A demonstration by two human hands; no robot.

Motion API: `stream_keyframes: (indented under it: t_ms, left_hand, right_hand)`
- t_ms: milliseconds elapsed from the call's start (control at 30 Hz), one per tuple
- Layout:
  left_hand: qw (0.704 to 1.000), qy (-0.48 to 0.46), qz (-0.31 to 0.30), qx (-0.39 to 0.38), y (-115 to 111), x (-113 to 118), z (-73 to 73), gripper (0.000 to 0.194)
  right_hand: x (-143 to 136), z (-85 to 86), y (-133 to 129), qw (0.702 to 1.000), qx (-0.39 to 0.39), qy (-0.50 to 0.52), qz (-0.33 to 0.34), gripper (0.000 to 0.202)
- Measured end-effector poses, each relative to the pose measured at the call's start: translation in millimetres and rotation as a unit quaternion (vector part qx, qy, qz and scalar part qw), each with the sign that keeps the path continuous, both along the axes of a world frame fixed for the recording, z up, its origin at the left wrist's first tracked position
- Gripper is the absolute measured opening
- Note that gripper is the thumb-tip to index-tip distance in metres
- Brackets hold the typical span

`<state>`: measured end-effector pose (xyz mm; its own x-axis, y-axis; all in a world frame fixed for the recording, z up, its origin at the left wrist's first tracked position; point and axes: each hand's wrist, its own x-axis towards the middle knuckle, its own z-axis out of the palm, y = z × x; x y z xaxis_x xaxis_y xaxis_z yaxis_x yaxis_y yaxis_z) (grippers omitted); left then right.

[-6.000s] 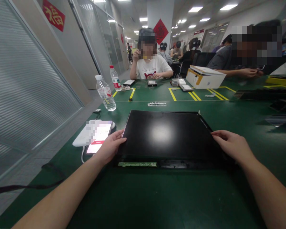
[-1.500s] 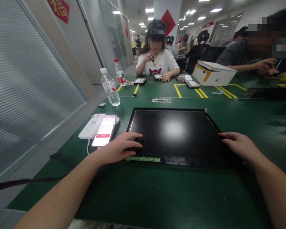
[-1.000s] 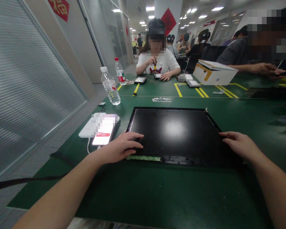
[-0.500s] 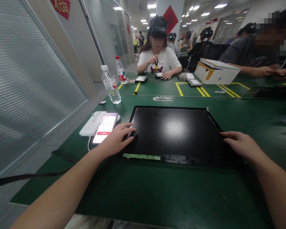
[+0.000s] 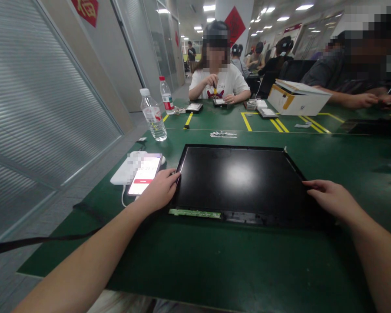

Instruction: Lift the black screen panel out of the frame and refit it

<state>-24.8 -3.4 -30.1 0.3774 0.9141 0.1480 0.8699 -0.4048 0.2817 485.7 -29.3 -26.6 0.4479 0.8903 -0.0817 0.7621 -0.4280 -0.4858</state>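
A black LCD screen panel (image 5: 237, 178) lies face up on the green table (image 5: 234, 265), a bright reflection in its middle. Along its near edge runs a narrow green circuit board (image 5: 194, 213). My left hand (image 5: 161, 188) closes on the panel's left edge, fingertips at the rim. At the opposite side, my right hand (image 5: 329, 195) holds the right edge between thumb and fingers; part of the grip is hidden. Just left of my left hand, a lit phone (image 5: 145, 176) rests against a white flat device (image 5: 122, 170) with a white cable.
Two water bottles, a white-capped one (image 5: 154, 117) and a red-capped one (image 5: 167, 98), stand at the back left. Across the table a person (image 5: 219, 80) works with a yellow-handled screwdriver (image 5: 215, 90). A white box (image 5: 298, 98) stands farther right, near another person's hands (image 5: 365, 100).
The fingers of my left hand have drawn back from over the screen to its left edge and closed there. My right hand stays at the right edge.
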Motion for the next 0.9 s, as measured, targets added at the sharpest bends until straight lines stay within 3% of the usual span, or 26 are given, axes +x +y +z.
stream_keyframes:
  t_ms: [633,900]
  left_hand:
    - [0.999,-0.013,0.002,-0.036,7.3,-5.0,-7.5,0.055]
    - [0.997,-0.03,0.015,-0.067,8.7,-3.5,-7.1,0.059]
  right_hand:
    - [-7.2,6.0,-0.8,0.999,-0.037,-0.008,-0.008,0.036]
    - [1.0,-3.6,2.5,1.0,-0.026,0.003,-0.004,0.03]
